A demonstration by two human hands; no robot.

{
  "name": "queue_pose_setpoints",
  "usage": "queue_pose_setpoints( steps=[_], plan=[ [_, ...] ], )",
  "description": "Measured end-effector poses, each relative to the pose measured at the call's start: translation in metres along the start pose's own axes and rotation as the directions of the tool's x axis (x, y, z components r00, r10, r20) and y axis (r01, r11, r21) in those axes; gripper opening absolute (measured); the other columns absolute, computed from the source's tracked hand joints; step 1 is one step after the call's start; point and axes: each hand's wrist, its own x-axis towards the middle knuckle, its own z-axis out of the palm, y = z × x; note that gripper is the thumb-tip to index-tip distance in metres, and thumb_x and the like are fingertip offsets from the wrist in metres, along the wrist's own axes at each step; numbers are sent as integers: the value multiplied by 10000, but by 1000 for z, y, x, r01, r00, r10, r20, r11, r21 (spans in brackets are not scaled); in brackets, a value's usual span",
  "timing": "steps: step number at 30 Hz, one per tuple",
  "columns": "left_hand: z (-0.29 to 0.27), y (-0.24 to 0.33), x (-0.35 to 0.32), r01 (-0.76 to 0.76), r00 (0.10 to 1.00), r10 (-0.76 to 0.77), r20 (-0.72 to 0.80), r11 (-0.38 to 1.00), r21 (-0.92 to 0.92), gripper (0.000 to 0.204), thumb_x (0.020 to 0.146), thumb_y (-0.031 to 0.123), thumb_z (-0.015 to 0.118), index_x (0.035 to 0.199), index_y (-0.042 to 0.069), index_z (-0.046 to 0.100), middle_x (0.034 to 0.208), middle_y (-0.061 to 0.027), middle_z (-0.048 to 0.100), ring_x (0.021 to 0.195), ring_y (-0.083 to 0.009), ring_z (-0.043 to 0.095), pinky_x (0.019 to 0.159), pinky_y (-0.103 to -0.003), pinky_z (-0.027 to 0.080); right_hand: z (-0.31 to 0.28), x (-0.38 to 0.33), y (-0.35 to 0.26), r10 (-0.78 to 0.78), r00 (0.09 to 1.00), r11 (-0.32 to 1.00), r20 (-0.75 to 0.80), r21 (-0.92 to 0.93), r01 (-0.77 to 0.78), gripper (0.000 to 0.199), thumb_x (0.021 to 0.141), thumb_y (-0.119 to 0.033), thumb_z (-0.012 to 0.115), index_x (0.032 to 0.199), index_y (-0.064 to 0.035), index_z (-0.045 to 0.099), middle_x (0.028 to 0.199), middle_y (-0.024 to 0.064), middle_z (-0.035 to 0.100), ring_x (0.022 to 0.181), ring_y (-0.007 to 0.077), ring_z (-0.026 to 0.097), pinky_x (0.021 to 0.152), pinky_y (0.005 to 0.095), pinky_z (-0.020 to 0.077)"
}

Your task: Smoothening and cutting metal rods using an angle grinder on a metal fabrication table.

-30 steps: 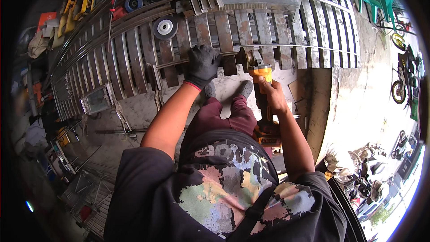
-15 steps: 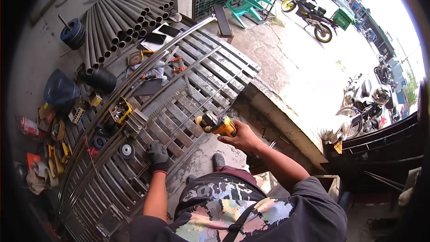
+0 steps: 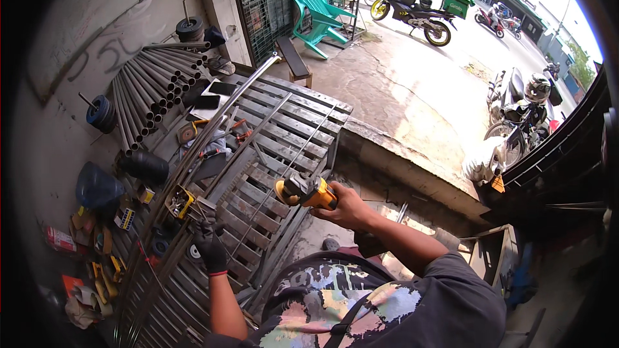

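Observation:
My right hand (image 3: pixel 348 206) is wrapped round the body of a yellow and black angle grinder (image 3: pixel 311 193). The grinder's round tan disc points left, over the slatted metal workpiece (image 3: pixel 255 203). My left hand (image 3: pixel 209 246), in a dark glove with a red cuff, reaches over the left part of the slats. Its fingers look apart, close to a small stack of metal pieces (image 3: pixel 205 207); whether they touch it is hard to see. Beside the stack sits a yellow box (image 3: pixel 180 202) with small metal parts in it. A small grey wheel (image 3: pixel 194 252) lies just left of the glove.
Long curved metal bars (image 3: pixel 209 130) run across the bench. A fan of steel pipes (image 3: pixel 151 90) leans at the far left, with a blue container (image 3: pixel 98 185) and yellow-handled tools (image 3: pixel 103 280) nearer. A concrete ledge (image 3: pixel 412 171) lies right; beyond are a green chair (image 3: pixel 316 16) and a motorcycle (image 3: pixel 416 13).
My left hand has moved left toward the stack of metal pieces, and its fingers have spread from a fist. The view has shifted; the grinder stays in my right hand.

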Motion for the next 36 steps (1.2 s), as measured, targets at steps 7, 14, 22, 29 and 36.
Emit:
queue_pose_setpoints(
  steps=[7,14,22,29,36],
  plan=[
    [30,53,-24,86,975,-100,196,993,77,270,1142,219,516,1158,69,740,769,53,586,579,-40,398,550,-247,337,2,-3,-20,-94,995,994,18,62,93,573,856,-343,921,1226,-15,631,930,124,749,831,172,715,789,356,583],
    [51,100,-73,170,980,-179,87,980,108,395,1151,329,550,1074,36,804,628,28,574,539,-44,452,560,-255,370,6,-2,-37,-283,958,958,42,56,281,532,857,-263,898,1238,-22,616,920,163,757,826,233,755,786,371,589],
    [84,123,-74,7,987,-35,158,985,171,340,1127,296,588,1044,43,801,627,39,573,553,-52,518,557,-264,406,-17,-12,-52,-296,954,954,-44,43,297,496,855,-187,892,1241,-13,634,963,106,770,882,122,723,818,321,585],
    [83,114,-83,-115,977,97,190,990,81,280,1102,285,656,1069,33,775,765,31,653,614,-61,580,591,-237,464,-12,-12,-55,-357,934,932,-20,59,357,504,856,-196,897,1238,-10,626,952,113,771,860,136,731,804,324,587],
    [93,131,-84,34,988,-42,148,998,56,255,1064,279,726,1076,27,767,838,26,700,670,-60,609,630,-242,501,-15,-13,-56,-323,946,944,-6,62,323,529,850,-249,898,1233,-26,609,954,168,768,877,248,781,808,371,593]
  ],
)
